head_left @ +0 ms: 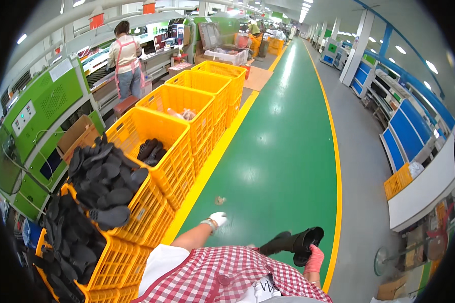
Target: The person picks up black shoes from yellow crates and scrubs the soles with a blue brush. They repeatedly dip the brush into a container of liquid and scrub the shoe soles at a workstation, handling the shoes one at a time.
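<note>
My right hand (314, 259), in a pink glove, is closed on black boots (306, 243) held at my right side above the green walkway. Dark shafts reach left across the front of my checked apron (222, 270); I cannot tell exactly how many boots there are. My left hand (219, 218) wears a white glove and hangs over the walkway, near the crates, touching nothing that I can see. Its fingers are too small and turned away to make out. Beside it, yellow crates (154, 209) are heaped with black shoe soles (108, 177).
More yellow stacked crates (202, 81) line the left edge of the green walkway (268, 131). Behind them stand a green machine (45, 108) and a person in a pink apron (124, 58) at a work line. Blue-panelled equipment (409, 129) and a fan (381, 261) are on the right.
</note>
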Motion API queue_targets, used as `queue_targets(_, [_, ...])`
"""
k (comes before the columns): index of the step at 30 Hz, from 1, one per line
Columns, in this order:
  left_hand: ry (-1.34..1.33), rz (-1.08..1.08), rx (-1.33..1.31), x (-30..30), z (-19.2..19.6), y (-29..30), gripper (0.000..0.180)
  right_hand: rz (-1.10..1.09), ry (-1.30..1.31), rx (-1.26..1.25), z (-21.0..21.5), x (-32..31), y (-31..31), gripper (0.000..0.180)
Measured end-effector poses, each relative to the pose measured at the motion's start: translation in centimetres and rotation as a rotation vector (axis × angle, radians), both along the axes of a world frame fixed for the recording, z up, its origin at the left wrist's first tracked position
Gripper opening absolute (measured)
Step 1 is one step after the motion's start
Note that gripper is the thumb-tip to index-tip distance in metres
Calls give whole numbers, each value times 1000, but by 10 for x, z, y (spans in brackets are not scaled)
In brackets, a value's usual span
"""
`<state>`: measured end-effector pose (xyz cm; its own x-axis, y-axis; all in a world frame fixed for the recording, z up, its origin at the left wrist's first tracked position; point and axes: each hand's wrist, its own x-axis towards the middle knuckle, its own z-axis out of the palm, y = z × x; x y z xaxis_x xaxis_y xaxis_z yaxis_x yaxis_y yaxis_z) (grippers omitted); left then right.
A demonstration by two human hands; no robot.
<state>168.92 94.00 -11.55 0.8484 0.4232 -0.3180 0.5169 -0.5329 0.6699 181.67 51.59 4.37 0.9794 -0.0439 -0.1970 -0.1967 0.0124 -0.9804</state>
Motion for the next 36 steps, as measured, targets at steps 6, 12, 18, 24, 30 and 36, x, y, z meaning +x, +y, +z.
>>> queue_targets(6, [-133,-132,27,155,-35,42,39,217,-879,-1121,-74,228,31,23])
queue_targets(12, [773,-37,-87,121,-91,130,40,146,-210,-646,-65,420,122,27])
queue_targets(18, [912,41,-210,239,-103,212,39,393,-78,-1313,-176,627,130,20])
queue_targets(24, [597,-421,300,570,-120,369,38,270,96,-1246,-198,773,280,21])
queue_targets(30, [10,80,-42,914,12,447,38,280,131,-1202,-188,936,413,25])
queue_targets(36, [-163,-97,-29,1075,-18,496,36,319,107,-1227,-210,1139,525,28])
